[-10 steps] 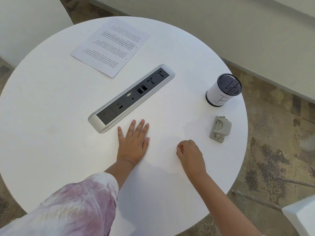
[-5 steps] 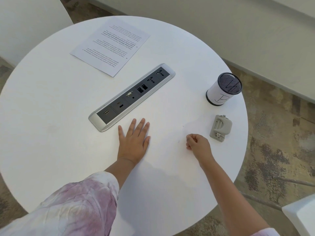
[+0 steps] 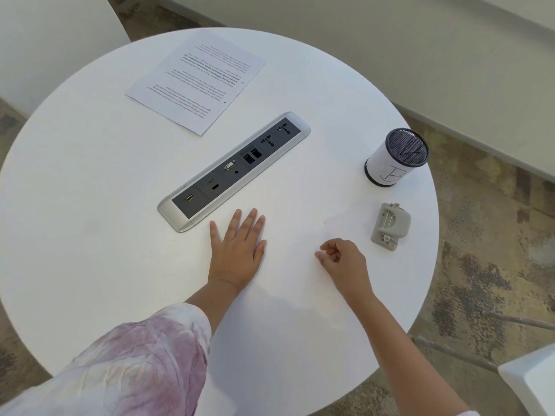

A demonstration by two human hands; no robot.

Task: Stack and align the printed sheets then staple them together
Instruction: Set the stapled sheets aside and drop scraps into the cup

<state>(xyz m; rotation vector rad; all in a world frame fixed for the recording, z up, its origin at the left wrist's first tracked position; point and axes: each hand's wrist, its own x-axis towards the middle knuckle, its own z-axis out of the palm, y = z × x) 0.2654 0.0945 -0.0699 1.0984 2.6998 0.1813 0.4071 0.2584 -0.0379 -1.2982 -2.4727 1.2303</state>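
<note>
The printed sheets lie as one flat pile at the far left of the round white table, text facing away from me. A small grey stapler lies near the table's right edge. My left hand rests flat, palm down, fingers spread, just in front of the socket strip. My right hand sits on the table a short way left of the stapler, apart from it. Its fingers are curled in and the thumb meets the fingertips. Nothing is visible in it.
A long silver and black socket strip runs diagonally across the table's middle. A mesh pen cup wrapped in white paper stands behind the stapler. A white seat corner is at the lower right, beyond the table's edge.
My right hand slid away from me towards the stapler, then eased back a little left, its tight fist loosening into a pinch. The left hand, sheets and stapler stayed put.
</note>
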